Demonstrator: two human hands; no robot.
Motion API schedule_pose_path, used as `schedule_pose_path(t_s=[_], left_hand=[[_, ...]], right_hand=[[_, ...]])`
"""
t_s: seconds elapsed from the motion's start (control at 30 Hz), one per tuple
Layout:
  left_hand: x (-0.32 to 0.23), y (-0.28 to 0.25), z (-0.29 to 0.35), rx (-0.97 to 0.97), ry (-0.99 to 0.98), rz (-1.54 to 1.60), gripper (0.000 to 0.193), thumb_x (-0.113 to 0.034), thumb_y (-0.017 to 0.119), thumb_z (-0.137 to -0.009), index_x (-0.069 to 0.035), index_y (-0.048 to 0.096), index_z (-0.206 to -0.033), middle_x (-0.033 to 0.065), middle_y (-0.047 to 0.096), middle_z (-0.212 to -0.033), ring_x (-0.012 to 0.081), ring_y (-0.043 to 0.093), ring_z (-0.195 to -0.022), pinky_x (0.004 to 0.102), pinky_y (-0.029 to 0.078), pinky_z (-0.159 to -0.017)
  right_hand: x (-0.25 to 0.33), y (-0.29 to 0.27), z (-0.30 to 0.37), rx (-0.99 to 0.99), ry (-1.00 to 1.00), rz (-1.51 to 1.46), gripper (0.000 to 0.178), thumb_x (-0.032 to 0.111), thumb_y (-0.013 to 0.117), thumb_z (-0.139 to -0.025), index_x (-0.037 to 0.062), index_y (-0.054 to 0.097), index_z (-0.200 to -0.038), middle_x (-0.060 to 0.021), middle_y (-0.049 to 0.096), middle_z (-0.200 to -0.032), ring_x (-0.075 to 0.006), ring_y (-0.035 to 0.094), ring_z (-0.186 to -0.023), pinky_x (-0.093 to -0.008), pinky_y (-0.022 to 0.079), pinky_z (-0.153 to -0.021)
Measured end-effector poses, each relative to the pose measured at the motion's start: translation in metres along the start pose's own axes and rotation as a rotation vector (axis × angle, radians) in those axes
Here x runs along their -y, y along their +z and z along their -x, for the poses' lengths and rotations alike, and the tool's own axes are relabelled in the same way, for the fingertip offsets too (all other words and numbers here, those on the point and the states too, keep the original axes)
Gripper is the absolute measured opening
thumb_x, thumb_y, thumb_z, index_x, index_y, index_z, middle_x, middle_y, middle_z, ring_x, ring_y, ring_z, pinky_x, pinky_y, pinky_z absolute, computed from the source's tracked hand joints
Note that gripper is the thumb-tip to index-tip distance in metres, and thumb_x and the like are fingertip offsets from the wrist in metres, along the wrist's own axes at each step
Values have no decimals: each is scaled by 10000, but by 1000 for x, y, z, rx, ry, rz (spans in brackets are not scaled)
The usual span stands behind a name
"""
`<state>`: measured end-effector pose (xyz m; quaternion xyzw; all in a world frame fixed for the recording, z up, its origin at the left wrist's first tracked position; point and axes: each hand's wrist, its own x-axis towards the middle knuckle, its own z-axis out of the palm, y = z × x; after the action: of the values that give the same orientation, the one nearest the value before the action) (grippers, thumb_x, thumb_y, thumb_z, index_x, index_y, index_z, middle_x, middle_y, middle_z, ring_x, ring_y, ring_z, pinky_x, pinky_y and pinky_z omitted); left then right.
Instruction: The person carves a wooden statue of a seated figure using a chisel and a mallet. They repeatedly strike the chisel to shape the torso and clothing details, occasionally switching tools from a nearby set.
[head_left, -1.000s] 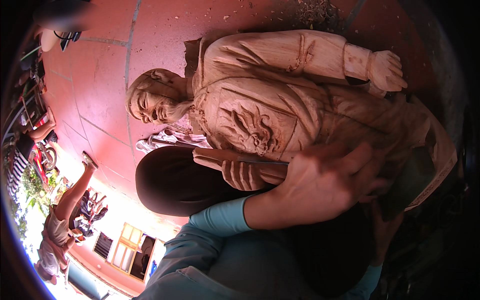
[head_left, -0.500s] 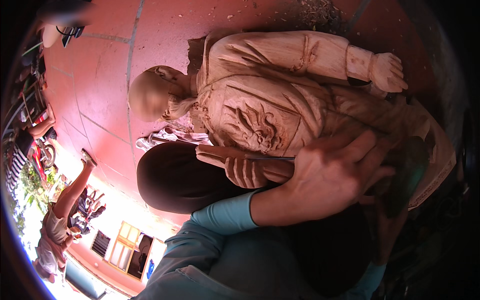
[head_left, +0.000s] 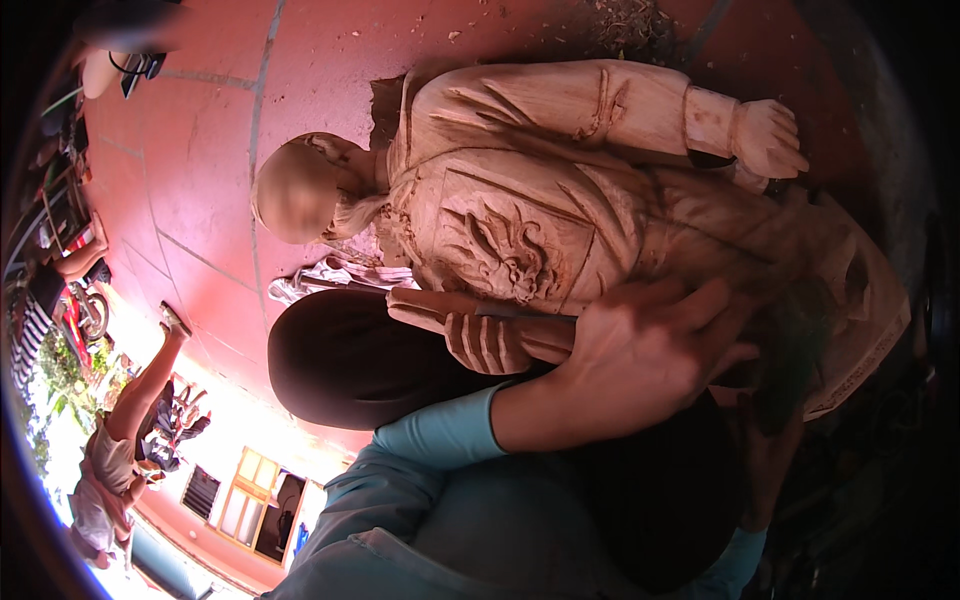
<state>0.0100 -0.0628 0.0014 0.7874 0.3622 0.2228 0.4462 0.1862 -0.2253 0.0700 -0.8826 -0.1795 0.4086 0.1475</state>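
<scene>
A wooden statue (head_left: 600, 215) of a robed figure lies on its back, head to the left, with a dragon relief on its chest. My left hand (head_left: 640, 345) rests over its lower torso, fingers bent and closed round a thin metal carving tool. The slim shaft (head_left: 548, 318) shows left of my knuckles, along the tablet (head_left: 415, 308) in the statue's carved hand. In deep shadow at the lower right is my right hand (head_left: 775, 430), its fingers hidden; a blurred dark green shape (head_left: 800, 360) lies just above it.
My dark-clad knee (head_left: 335, 355) presses near the statue's shoulder, beside a striped cloth (head_left: 335, 278). Wood shavings (head_left: 635, 25) lie on the red floor (head_left: 200, 180). Another person (head_left: 110, 460) is at the far left, near a red motorbike (head_left: 75, 325).
The view has shifted slightly, moving the statue a little left in the picture. My left hand has shifted slightly left along the statue, and less of the tool's shaft shows. The right hand stays low.
</scene>
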Motion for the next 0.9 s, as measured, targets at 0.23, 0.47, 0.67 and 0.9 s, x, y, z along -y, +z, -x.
schedule_pose_path(t_s=[0.23, 0.47, 0.67, 0.9], left_hand=[[3, -7, 3, 61, -24, 25, 376, -301, 769, -712, -103, 695, -1023, -17, 546, -817, 129, 567, -580, 285, 432, -440], [0, -15, 1, 127, 77, -198, 364, -268, 729, -713, -106, 694, -1037, -17, 540, -829, 133, 569, -602, 259, 437, -454], [-15, -34, -3, 16, 89, -156, 351, -225, 658, -714, -37, 654, -1010, 60, 539, -903, 187, 578, -739, 274, 496, -537], [-5, -166, 3, -499, -315, 68, 211, -198, 545, -914, 9, 573, -944, 97, 558, -860, 94, 346, -512, 202, 283, -430]], right_hand=[[-3, -2, -3, 70, 5, 45, 268, 75, 690, -845, -12, 577, -1071, -70, 641, -878, -147, 597, -855, -295, 464, -789], [0, -1, -3, 104, -81, 132, 305, 79, 693, -839, -18, 575, -1103, -80, 647, -926, -160, 605, -882, -309, 464, -815], [5, 11, -15, -27, -61, 71, 437, 53, 689, -847, -33, 520, -1240, -130, 608, -1168, -212, 583, -1046, -348, 457, -916], [-12, 27, -27, -133, -160, -128, 750, 178, 761, -815, -55, 352, -1398, -186, 467, -1345, -269, 465, -1232, -373, 386, -1026]])
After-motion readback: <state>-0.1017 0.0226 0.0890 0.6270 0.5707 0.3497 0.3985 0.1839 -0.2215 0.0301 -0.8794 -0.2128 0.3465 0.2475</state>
